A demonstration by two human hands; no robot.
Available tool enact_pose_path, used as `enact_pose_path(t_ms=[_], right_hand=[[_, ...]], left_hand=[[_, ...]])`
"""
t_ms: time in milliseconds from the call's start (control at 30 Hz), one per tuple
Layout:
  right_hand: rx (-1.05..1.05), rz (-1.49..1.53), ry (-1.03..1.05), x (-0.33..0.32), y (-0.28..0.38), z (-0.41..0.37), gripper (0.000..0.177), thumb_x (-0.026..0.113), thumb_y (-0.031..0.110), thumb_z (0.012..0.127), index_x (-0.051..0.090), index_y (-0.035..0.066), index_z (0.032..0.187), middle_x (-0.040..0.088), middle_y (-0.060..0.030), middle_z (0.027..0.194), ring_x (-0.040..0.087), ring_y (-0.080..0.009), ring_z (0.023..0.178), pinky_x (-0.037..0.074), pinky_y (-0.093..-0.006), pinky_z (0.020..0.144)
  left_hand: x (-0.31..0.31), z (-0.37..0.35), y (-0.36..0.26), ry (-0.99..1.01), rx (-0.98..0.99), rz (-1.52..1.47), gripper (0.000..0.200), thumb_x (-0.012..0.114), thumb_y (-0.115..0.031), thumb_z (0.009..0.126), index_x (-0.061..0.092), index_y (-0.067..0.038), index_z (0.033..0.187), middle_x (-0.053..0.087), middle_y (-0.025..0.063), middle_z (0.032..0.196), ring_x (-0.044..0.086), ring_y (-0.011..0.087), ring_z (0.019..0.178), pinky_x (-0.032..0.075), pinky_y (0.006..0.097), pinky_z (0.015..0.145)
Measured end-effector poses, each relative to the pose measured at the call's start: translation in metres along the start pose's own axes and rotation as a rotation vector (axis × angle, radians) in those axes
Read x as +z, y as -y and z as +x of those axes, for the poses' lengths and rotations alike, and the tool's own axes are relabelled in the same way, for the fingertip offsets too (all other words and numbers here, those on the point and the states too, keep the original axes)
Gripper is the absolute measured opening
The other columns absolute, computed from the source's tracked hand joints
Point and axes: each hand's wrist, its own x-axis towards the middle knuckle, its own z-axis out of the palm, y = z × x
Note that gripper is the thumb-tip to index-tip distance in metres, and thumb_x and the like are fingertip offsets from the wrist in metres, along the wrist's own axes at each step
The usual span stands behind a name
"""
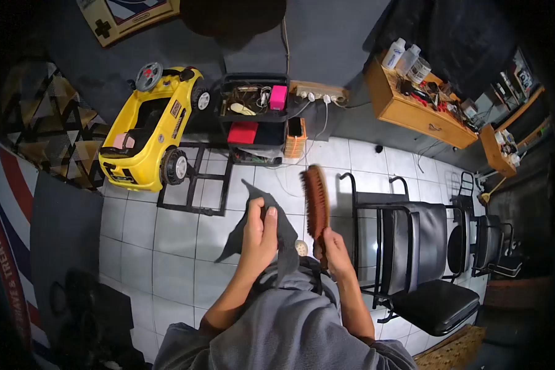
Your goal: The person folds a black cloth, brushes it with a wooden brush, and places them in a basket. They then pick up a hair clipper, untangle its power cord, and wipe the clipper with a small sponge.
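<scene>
My left hand (260,233) is closed around a dark grey cloth (283,231), whose loose corners hang out on both sides of the fist. In my right hand (336,253) is a wooden brush (315,200), gripped by its lower handle and held upright. Its reddish-brown bristles face left, towards the cloth. A gap separates brush and cloth. Both hands are in front of my body, above the tiled floor.
A yellow toy car (148,132) rests on a black metal frame (193,209) at left. Behind is a black shelf cart (253,80) beside a power strip (317,94). Black chairs (422,246) stand at right, below a wooden drawer counter (413,114) with bottles and tools.
</scene>
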Motion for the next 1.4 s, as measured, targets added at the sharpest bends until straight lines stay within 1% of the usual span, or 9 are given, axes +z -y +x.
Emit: enact_pose_path(t_ms=[233,333,567,700,867,1100,1133,1233,1400], right_hand=[[0.131,0.19,0.269,0.017,-0.022,-0.002,0.045,0.056,0.044,0.096,0.062,-0.001,0.09,0.052,0.0015,0.068,0.042,-0.0081,0.055,0.034,-0.0246,0.05],[-0.014,-0.592,-0.038,-0.005,-0.061,0.011,0.05,0.058,0.045,0.095,0.068,-0.004,0.089,0.061,-0.006,0.068,0.055,-0.0154,0.058,0.043,-0.0322,0.054],[0.114,-1.06,-0.253,-0.058,-0.111,0.011,0.058,0.054,0.05,0.094,0.066,-0.004,0.075,0.061,-0.0156,0.063,0.06,-0.022,0.061,0.047,-0.0392,0.061],[0.275,-0.088,-0.152,-0.024,-0.038,0.005,0.059,0.041,0.057,0.098,0.054,0.004,0.075,0.041,0.0006,0.052,0.041,-0.0134,0.046,0.034,-0.0297,0.046],[0.036,0.067,0.187,0.023,0.019,-0.009,0.056,0.026,0.058,0.1,0.046,0.007,0.087,0.033,0.0026,0.06,0.03,-0.0081,0.048,0.026,-0.0238,0.044],[0.044,-0.843,0.116,-0.008,-0.051,0.014,0.051,0.034,0.036,0.105,0.058,-0.007,0.089,0.059,-0.0205,0.071,0.055,-0.0346,0.066,0.045,-0.0423,0.068],[-0.358,-0.791,0.001,-0.044,-0.127,0.028,0.049,0.045,0.035,0.101,0.057,-0.006,0.078,0.06,-0.0223,0.067,0.06,-0.0251,0.065,0.047,-0.0419,0.065],[-0.037,-1.421,-0.025,-0.076,-0.12,0.011,0.052,0.046,0.04,0.1,0.06,-0.005,0.077,0.063,-0.0239,0.069,0.062,-0.0247,0.068,0.048,-0.0414,0.069],[0.054,-1.005,-0.094,-0.076,-0.074,0.013,0.062,0.033,0.047,0.102,0.058,-0.003,0.075,0.06,-0.0184,0.066,0.058,-0.028,0.06,0.045,-0.0402,0.06]], left_hand=[[0.012,0.006,-0.02,-0.019,0.14,0.067,0.02,0.038,-0.017,0.104,0.046,-0.001,0.113,0.05,0.0019,0.087,0.046,0.0076,0.076,0.04,0.0229,0.068],[0.002,0.011,-0.023,0.022,0.152,-0.172,0.022,0.038,-0.02,0.105,0.046,-0.001,0.113,0.051,0.0009,0.09,0.046,0.0073,0.078,0.041,0.0225,0.069],[0.006,0.014,0.02,-0.022,-0.067,-0.427,0.023,0.044,-0.021,0.104,0.048,-0.007,0.122,0.055,-0.0021,0.099,0.046,0.0036,0.082,0.04,0.0187,0.074],[0.009,0.012,0.039,-0.074,-0.052,-0.235,0.023,0.043,-0.017,0.103,0.043,-0.002,0.121,0.047,-0.0006,0.091,0.04,0.006,0.079,0.037,0.0209,0.071],[0.02,0.016,0.022,-0.075,0.033,-0.103,0.025,0.039,-0.018,0.104,0.041,0.003,0.118,0.047,0.006,0.089,0.042,0.0127,0.08,0.04,0.0274,0.076],[0.028,0.021,-0.001,-0.213,0.225,-0.186,0.023,0.038,-0.02,0.105,0.042,-0.002,0.119,0.048,0.0026,0.098,0.043,0.0083,0.087,0.038,0.0239,0.082],[0.027,0.021,-0.005,-0.218,0.212,-0.25,0.022,0.039,-0.021,0.105,0.042,-0.004,0.118,0.046,0.0012,0.097,0.041,0.0078,0.087,0.037,0.0232,0.081],[0.025,0.025,-0.014,-0.299,0.317,-0.246,0.019,0.04,-0.018,0.104,0.042,-0.004,0.118,0.046,0.0002,0.098,0.04,0.0073,0.086,0.037,0.0227,0.08],[0.025,0.024,0.003,-0.296,0.245,-0.147,0.016,0.04,-0.01,0.102,0.041,-0.002,0.116,0.044,0.002,0.086,0.039,0.0084,0.077,0.036,0.0237,0.071]])
